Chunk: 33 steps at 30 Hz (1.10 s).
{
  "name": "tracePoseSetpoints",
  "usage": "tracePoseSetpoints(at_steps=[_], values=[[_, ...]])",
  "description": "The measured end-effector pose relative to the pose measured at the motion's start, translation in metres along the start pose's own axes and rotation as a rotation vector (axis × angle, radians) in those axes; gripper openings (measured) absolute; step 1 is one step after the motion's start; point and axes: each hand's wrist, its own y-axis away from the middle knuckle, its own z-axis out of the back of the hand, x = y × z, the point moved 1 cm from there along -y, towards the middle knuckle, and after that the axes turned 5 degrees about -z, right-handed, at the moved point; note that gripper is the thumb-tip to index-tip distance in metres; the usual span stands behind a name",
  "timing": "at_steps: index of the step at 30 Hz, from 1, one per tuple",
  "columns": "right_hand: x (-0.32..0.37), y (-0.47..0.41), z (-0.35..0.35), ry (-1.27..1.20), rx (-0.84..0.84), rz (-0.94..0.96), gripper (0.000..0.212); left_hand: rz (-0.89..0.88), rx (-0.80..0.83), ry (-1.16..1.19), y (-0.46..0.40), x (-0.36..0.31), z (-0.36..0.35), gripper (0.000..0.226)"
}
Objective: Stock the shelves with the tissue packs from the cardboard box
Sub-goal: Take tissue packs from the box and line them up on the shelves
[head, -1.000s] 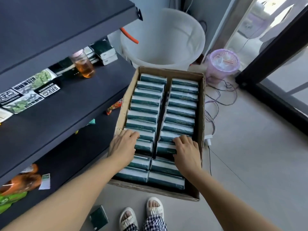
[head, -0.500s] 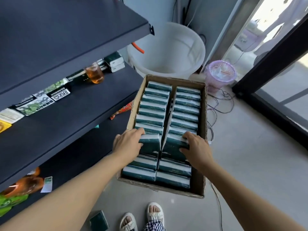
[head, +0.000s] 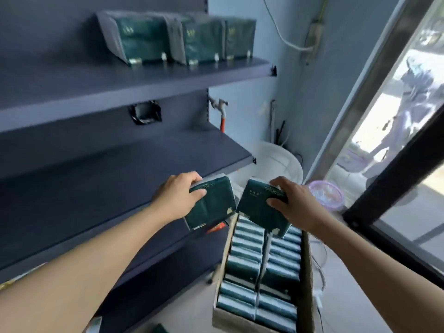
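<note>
Above the box [head: 306,272], both hands [head: 179,195] grip one pack [head: 212,204] each; next, set them on a shelf [head: 144,78].

Small shop: dark retail shelving [head: 134,78] held identical green tissue packs [head: 141,37]; a full cardboard box [head: 306,280] sat just right of the shelving.

Dark green tissue packs [head: 254,267], brown cardboard box [head: 306,282], dark blue-grey shelves [head: 134,80], perhaps lilac basket [head: 326,197]
</note>
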Motion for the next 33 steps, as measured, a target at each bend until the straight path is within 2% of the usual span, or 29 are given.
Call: tracePoseSetpoints(at_steps=[3, 7, 15, 20, 24, 33], values=[[0.047, -0.008, 0.036, 0.008, -0.044, 0.06, 0.033, -0.016, -0.08, 0.017, 0.007, -0.007, 0.059, 0.004], [0.105, -0.015, 0.077, 0.025, -0.084, 0.167, 0.023, -0.046, -0.202, 0.06, 0.02, -0.011, 0.129, 0.008], [0.193, -0.045, 0.12, -0.032, -0.134, 0.33, 0.017, -0.053, -0.382, 0.178, 0.034, -0.005, 0.224, 0.01], [0.233, -0.095, 0.134, 0.005, -0.164, 0.422, 0.014, -0.044, -0.503, 0.07, 0.021, 0.002, 0.265, 0.008], [0.265, -0.15, 0.139, 0.008, -0.152, 0.489, 0.026, 0.008, -0.562, 0.003, 0.001, 0.012, 0.286, 0.009], [0.298, -0.265, 0.114, 0.104, -0.08, 0.593, 0.031, 0.116, -0.608, -0.096, -0.057, 0.033, 0.304, 0.012]])
